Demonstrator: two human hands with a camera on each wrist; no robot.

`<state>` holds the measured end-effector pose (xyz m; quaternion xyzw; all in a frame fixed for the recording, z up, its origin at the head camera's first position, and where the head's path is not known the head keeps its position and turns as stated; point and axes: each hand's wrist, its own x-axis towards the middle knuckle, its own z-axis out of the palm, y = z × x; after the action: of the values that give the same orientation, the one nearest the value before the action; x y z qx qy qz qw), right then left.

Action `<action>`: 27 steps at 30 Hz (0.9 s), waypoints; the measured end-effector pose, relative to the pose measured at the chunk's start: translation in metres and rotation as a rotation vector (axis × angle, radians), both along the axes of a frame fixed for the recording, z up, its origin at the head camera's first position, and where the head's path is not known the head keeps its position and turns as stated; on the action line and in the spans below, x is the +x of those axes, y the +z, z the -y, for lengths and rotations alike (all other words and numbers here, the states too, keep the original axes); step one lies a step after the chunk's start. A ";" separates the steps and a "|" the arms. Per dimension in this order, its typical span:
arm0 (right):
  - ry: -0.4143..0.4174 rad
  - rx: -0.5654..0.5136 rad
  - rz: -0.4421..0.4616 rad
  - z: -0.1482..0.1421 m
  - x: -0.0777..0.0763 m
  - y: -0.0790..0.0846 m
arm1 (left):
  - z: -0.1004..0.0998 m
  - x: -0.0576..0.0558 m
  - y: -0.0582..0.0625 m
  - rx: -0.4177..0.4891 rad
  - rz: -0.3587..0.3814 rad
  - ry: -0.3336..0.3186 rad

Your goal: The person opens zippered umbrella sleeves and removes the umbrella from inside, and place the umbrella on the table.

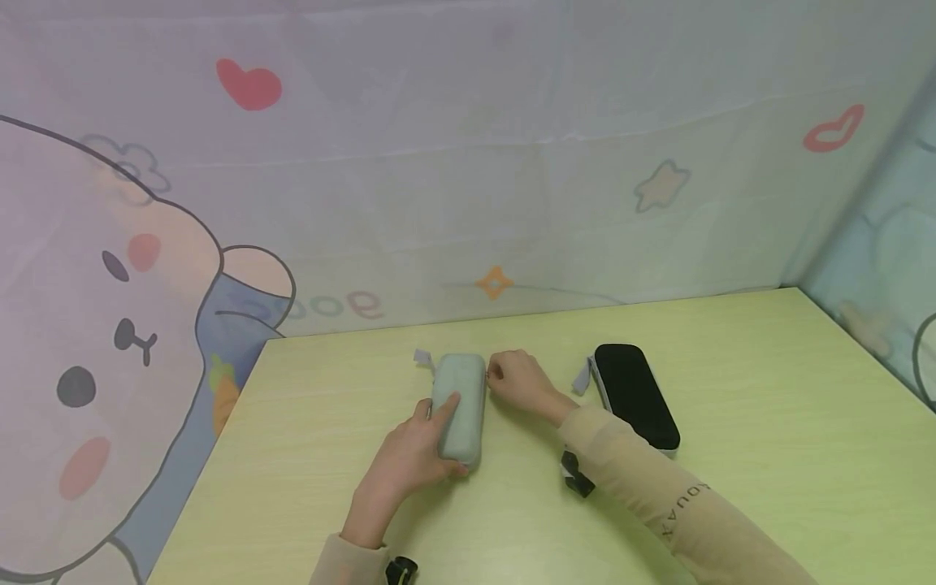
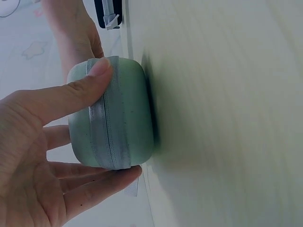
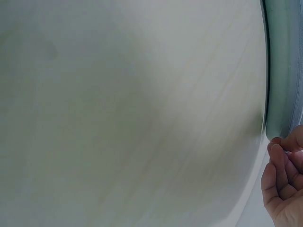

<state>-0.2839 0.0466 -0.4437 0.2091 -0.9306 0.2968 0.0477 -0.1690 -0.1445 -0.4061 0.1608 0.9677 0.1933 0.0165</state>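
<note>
A pale green zipped case (image 1: 466,374) lies flat on the table, a grey fabric tab (image 1: 422,357) sticking out at its far left corner. My left hand (image 1: 411,455) grips its near end. In the left wrist view the thumb presses on the grey zipper band (image 2: 111,132) and fingers curl round the side. At the case's far right edge is my right hand (image 1: 522,382), thumb and forefinger pinched together at the zipper line. The right wrist view shows this hand (image 3: 286,184) at the case's end; the zipper pull is mostly hidden by the fingertips.
Right of the hands lies a black case (image 1: 634,390) with a grey tab (image 1: 582,377), its near part behind the right sleeve (image 1: 643,479). The pale wood-look table (image 1: 760,390) meets a printed cloth backdrop (image 1: 439,203) at the back.
</note>
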 end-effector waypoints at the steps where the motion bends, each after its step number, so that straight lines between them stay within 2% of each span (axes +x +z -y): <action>1: -0.002 0.002 0.001 0.000 0.000 0.000 | 0.000 0.000 0.000 -0.001 -0.001 -0.001; 27: 0.006 -0.001 -0.008 0.001 0.003 0.003 | -0.002 -0.001 0.000 -0.008 -0.013 -0.006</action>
<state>-0.2810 0.0451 -0.4412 0.2130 -0.9295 0.2967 0.0507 -0.1699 -0.1424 -0.4064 0.1650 0.9680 0.1885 0.0116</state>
